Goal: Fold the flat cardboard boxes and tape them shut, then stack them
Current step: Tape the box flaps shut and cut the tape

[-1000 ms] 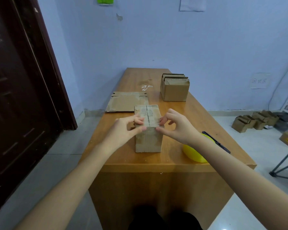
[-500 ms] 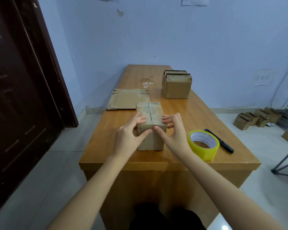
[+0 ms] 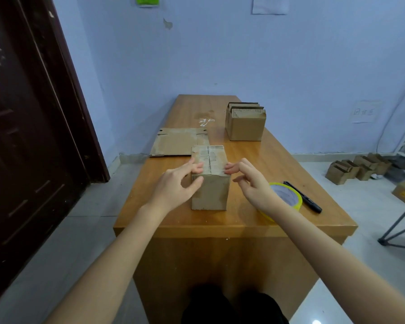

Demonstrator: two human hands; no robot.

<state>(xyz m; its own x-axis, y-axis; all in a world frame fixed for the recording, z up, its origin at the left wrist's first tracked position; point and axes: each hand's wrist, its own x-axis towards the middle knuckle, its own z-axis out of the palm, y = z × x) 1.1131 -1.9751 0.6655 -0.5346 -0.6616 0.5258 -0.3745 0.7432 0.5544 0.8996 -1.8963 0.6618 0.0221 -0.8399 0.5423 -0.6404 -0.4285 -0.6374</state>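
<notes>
Standing at the near end of a long wooden table, the person reaches out with both bare arms. The folded box sits upright on the table near the front edge, right between the two hands. Its top flaps are closed, and a dark line runs down the middle where they meet. The left hand holds the box's left top corner, with the thumb on the front face and the fingers curled over the top edge. The right hand is just beside the box's right top corner. Its fingers are loosely bent and a little spread, and the fingertips look like they touch the box edge, but they do not grip it.

A roll of yellow tape lies flat just behind the right wrist, partly hidden by it. A black marker lies beside the tape.

Farther back, a flat cardboard sheet lies on the table, just behind the box. To the right of it stands another box, well apart from the first one.

On the floor at the far right sits a bunch of small boxes.
</notes>
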